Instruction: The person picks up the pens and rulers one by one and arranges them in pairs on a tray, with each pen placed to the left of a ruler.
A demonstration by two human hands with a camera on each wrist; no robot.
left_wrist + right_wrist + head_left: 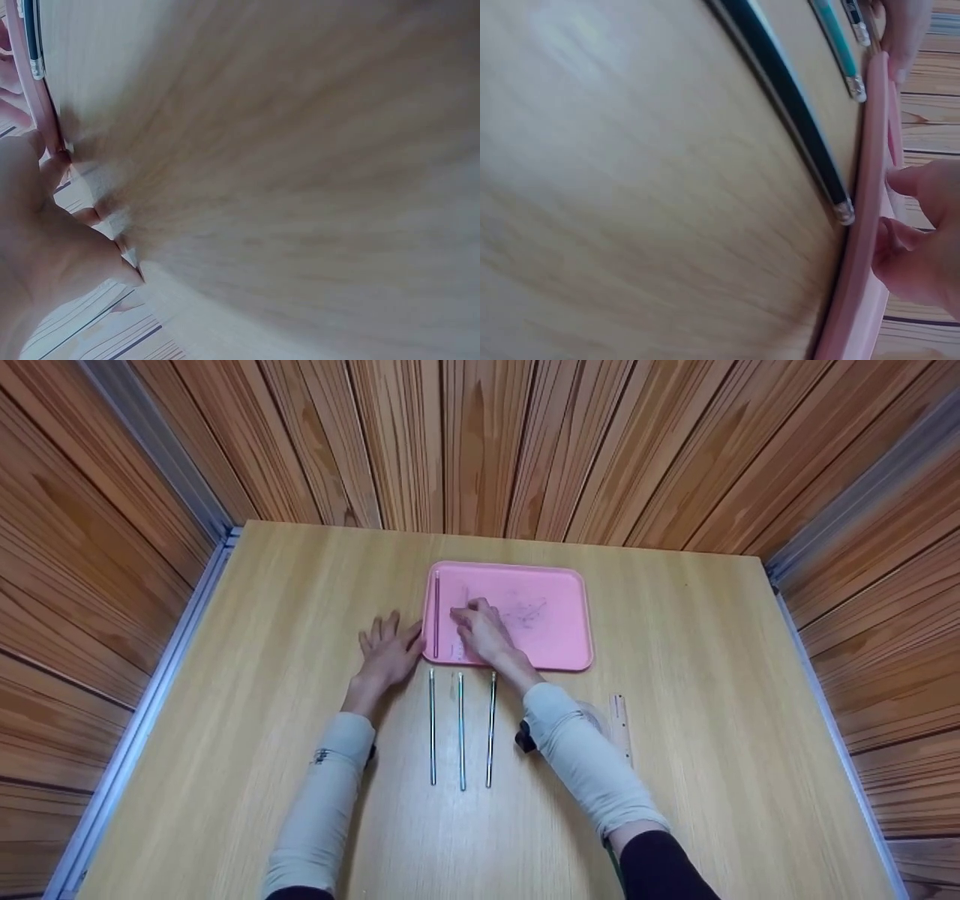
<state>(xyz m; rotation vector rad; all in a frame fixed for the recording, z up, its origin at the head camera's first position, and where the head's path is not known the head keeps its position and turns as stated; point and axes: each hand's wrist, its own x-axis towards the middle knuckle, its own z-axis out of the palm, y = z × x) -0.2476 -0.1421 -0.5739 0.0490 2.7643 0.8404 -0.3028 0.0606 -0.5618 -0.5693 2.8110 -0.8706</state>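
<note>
A pink tray (555, 645) lies on the table with a dark pencil (437, 615) along its left side. Beside that pencil is a clear strip with markings, seemingly a clear ruler (458, 651), partly hidden by my right hand (486, 631). The right thumb and fingers are curled at its edges and seem to pinch it. My left hand (388, 656) rests spread on the table, its thumb touching the tray's left edge. Below the tray lie a dark green pencil (433, 727), a teal pencil (461, 731) and a dark pencil (491, 731), eraser ends toward it.
Right of the pencils lies a pale ruler (619, 724), partly behind the right sleeve (589, 761). A clear rounded thing (592, 714) shows beside that sleeve, too covered to tell. Dark smudges mark the tray's middle. Wooden walls (480, 450) stand behind and at both sides.
</note>
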